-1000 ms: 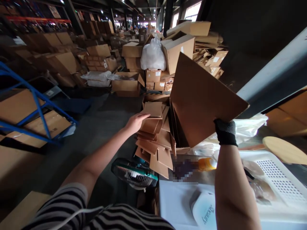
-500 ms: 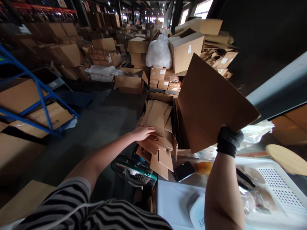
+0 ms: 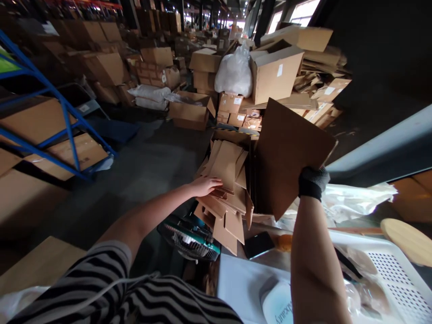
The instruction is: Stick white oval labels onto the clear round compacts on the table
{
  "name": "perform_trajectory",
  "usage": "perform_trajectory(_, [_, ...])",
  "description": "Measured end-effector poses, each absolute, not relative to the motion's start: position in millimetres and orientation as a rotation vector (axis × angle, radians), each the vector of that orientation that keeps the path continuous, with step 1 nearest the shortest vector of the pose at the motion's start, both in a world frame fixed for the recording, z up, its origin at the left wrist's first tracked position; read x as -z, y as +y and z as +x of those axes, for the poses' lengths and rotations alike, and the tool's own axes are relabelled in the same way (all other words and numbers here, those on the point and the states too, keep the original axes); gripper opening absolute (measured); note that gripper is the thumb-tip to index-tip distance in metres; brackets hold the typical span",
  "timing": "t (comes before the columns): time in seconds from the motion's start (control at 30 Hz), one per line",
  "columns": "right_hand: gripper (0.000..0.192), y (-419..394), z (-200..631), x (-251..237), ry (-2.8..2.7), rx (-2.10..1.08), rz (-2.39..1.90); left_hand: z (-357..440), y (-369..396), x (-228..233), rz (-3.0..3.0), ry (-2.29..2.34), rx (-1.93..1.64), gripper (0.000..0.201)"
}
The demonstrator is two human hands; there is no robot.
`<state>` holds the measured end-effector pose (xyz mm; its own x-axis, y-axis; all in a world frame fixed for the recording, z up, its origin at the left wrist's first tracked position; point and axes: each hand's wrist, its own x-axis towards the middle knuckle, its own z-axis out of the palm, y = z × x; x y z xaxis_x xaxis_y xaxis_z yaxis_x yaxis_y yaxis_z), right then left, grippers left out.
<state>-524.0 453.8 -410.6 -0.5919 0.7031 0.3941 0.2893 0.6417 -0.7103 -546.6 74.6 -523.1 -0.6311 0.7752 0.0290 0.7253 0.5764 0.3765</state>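
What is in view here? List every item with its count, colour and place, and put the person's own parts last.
large flat brown cardboard sheet: one, brown, held up at centre right
pile of flattened brown cardboard pieces: one pile, brown, centre
teal-rimmed wire-guard fan: one, teal and black, below the pile
small flat black device: one, black, on the surface right of the fan
white perforated plastic basket: one, white, lower right
round pale wooden board: one, tan, right edge
white tied plastic sack: one, white, among stacked cartons at top centre
blue metal rack: one, blue, left
left hand: bare, resting on the pile
right hand: black glove, gripping the sheet's lower edge
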Motion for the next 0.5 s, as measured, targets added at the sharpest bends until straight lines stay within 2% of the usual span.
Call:
perform_trajectory(0.2, [0.038, 443, -568, 432, -2.064, -0.967, -0.639, -545, 74, 526, 1.241, 2.671, -0.503, 0.049])
perform_trajectory(0.37, [0.047, 454, -545, 500, -2.027, -1.014, -0.897, -543, 77, 527, 1.249, 2.686, -0.503, 0.048])
perform_trajectory(0.5, [0.040, 468, -502, 553, -2.207, -1.040, -1.059, -543, 76, 522, 1.204, 2.719, -0.550, 0.046])
